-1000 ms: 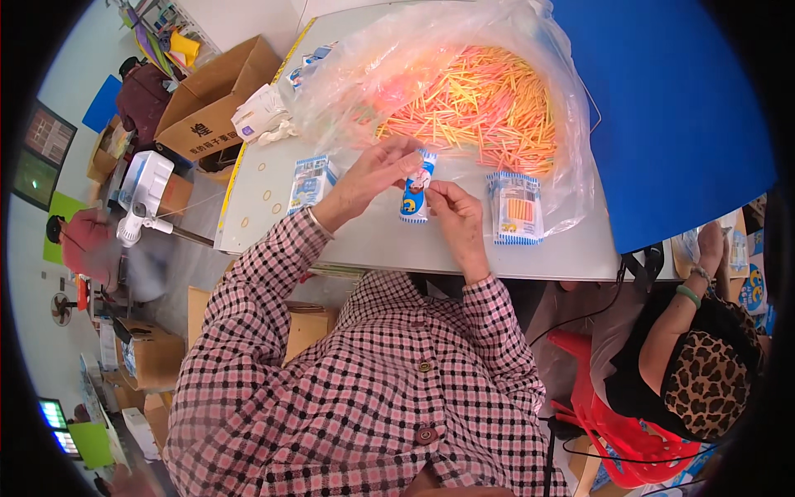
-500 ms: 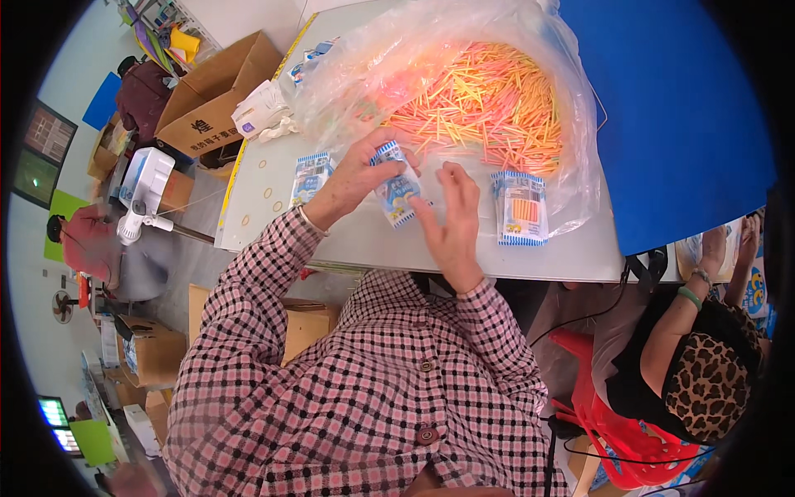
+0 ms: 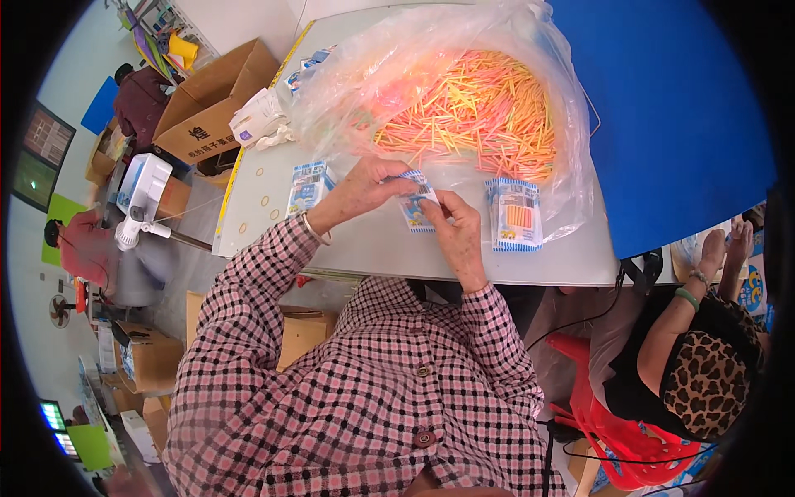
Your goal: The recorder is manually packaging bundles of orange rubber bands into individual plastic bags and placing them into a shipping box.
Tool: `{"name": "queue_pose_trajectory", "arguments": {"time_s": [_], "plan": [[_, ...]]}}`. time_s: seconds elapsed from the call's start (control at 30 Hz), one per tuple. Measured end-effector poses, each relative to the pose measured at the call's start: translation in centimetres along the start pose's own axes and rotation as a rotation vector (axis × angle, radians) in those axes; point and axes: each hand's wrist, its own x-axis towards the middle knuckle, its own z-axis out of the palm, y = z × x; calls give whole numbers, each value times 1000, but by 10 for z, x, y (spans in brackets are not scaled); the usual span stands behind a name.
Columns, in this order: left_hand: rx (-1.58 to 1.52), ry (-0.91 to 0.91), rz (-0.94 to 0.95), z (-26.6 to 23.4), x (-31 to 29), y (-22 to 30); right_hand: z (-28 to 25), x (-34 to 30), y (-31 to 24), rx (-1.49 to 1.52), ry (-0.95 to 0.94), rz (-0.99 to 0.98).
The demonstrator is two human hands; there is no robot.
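A small blue-and-white plastic packet hangs between my hands just above the table's near part. My left hand pinches its top left edge between thumb and fingers. The fingers of my right hand are closed on its right side and cover part of it. To the left lie similar blue-and-white packets. On the right is another packet, with orange sticks showing through its window. Behind my hands, a large clear plastic bag lies open around a heap of thin pink, yellow and orange sticks.
The pale table meets a blue surface on the right. An open cardboard box and a white tissue pack are at the left. At the lower right, a co-worker's arm is beside a red plastic chair.
My right hand has closed from spread fingers onto the packet's right side. My left hand has moved slightly down and right, gripping the packet nearer its top edge.
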Motion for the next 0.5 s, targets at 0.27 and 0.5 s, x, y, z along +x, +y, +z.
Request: {"name": "queue_pose_trajectory", "arguments": {"time_s": [0.27,0.5], "plan": [[110,32,17,9,2,3,-9,-1,6,-83,-24,43],[76,24,41,13,9,8,-11,-2,7,-55,-27,18]]}}
